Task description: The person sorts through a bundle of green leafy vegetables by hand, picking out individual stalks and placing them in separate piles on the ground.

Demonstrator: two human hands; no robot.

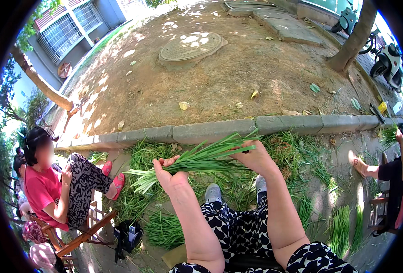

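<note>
A bunch of long green garlic chives (203, 157) lies across both my hands above my lap, its pale stem ends toward the left. My left hand (168, 177) is closed around the bunch near those pale ends, palm turned up. At the leafy end, my right hand (255, 157) pinches some of the blades, its fingertips partly hidden among the leaves. Below my left forearm lies a pile of chives (165, 230) on the ground. Chive bundles (339, 230) lie to the right of my right leg.
Loose green trimmings (142, 200) litter the paving around my feet. A stone kerb (210, 131) runs across in front, with bare soil beyond. On the left a person (44, 191) sits on a wooden chair beside a dark bag (127, 236). Another person (392, 175) sits at the right edge.
</note>
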